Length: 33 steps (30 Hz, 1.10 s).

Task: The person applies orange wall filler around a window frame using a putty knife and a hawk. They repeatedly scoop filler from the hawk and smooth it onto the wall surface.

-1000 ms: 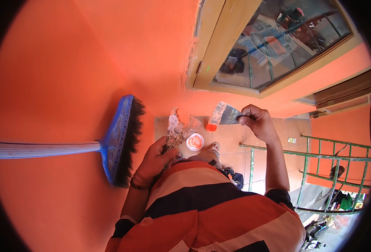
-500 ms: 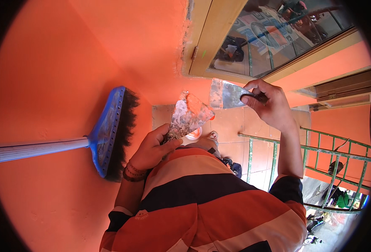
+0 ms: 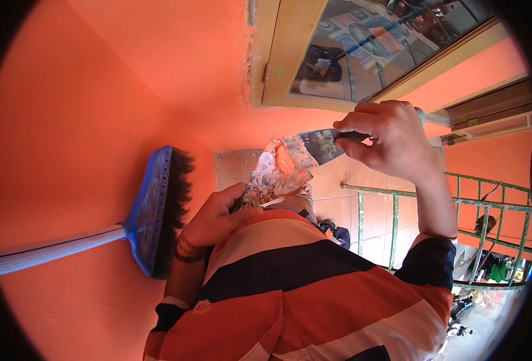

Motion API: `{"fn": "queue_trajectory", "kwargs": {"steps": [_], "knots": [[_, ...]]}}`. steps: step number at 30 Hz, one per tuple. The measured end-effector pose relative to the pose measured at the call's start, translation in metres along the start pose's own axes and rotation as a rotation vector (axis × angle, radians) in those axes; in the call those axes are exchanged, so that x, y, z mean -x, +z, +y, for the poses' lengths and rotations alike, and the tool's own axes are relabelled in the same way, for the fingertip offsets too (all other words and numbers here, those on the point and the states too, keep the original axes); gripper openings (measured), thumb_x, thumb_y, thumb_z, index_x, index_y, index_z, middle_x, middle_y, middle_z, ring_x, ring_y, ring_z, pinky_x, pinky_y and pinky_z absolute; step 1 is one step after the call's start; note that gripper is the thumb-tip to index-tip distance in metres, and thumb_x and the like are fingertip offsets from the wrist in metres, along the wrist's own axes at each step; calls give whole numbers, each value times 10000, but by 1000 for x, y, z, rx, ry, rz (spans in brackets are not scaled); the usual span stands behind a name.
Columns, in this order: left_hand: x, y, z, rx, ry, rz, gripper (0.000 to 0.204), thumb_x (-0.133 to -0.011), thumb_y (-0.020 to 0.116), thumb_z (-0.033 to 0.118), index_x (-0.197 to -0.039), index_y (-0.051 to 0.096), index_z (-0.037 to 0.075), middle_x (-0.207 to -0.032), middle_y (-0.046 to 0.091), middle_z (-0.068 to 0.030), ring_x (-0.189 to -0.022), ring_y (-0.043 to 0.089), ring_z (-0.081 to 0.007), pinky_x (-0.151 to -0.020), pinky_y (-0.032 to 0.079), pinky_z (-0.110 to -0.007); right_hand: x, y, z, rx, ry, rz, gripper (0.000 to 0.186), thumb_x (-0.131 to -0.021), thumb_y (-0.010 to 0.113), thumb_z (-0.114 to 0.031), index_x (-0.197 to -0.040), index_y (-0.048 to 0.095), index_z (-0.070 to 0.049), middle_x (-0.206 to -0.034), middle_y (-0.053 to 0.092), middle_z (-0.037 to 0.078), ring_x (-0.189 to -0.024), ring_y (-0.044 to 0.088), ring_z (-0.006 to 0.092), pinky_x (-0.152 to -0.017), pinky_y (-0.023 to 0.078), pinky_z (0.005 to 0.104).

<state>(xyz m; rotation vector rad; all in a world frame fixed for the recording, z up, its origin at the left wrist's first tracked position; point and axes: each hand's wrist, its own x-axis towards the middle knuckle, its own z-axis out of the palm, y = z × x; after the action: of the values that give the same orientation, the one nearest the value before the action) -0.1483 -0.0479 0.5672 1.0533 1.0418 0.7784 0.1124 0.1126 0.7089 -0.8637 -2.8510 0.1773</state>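
My left hand (image 3: 219,215) is closed round the handle of a wide putty knife (image 3: 264,179), its blade crusted with pale filler and bearing a streak of orange paste. In my right hand (image 3: 392,139) is a second putty knife (image 3: 321,147), gripped by its dark handle. The tip of that second blade overlaps the orange paste on the first one, and the two blades appear to touch. Both tools are in front of my striped shirt, close to the orange wall (image 3: 218,120).
A blue broom (image 3: 148,210) leans along the left wall. Ahead is a wooden window frame (image 3: 272,72) with dark glass and rough plaster beside it. Green metal scaffolding (image 3: 434,207) stands at the right, over a tiled floor (image 3: 371,180).
My right hand has turned its putty knife over and brought the blade left onto the left-hand one. The view has shifted a little, and the left hand keeps its hold.
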Motion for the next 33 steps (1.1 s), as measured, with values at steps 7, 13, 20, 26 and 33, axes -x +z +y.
{"fn": "queue_trajectory", "kwargs": {"steps": [7, 13, 20, 26, 33], "knots": [[7, 0, 8, -56, -11, 1, 369, -907, 671, 166, -1201, 577, -36, -1028, 652, -37, -940, 545, -68, -830, 474, -260, -13, -6, -9, 93, -81, -53, 142, -720, 755, -164, -838, 713, -97, -682, 623, 20, -574, 617, 233, -519, 466, 368], [19, 6, 10, 10, -42, 15, 299, -866, 702, 102, -1115, 611, -35, -1020, 637, -14, -944, 537, -63, -816, 474, -261, -11, -7, -29, 187, -73, -111, 91, -731, 658, -158, -707, 634, -74, -673, 603, 66, -656, 638, 274, -574, 512, 403], [35, 8, -13, 34, -2, 12, 343, -896, 667, 111, -1192, 584, -42, -1053, 646, -24, -953, 542, -64, -843, 472, -258, 1, -10, -41, 456, 3, -65, 121, -734, 721, -164, -761, 630, -89, -638, 532, 43, -598, 596, 264, -559, 484, 384], [37, 8, -8, 78, 25, 91, 356, -912, 652, 113, -1217, 571, -52, -1037, 642, -22, -926, 534, -57, -826, 475, -255, 28, -27, -53, 528, -171, 180, 199, -700, 705, -102, -886, 658, -50, -770, 614, 41, -681, 605, 207, -603, 448, 354], [41, 14, 15, 80, -31, 137, 313, -904, 656, 101, -1183, 593, -26, -955, 640, -7, -833, 542, -38, -702, 479, -224, 35, -39, -38, 517, -556, 653, 333, -556, 626, -189, -852, 644, -39, -798, 592, 68, -723, 612, 223, -607, 455, 337]]}}
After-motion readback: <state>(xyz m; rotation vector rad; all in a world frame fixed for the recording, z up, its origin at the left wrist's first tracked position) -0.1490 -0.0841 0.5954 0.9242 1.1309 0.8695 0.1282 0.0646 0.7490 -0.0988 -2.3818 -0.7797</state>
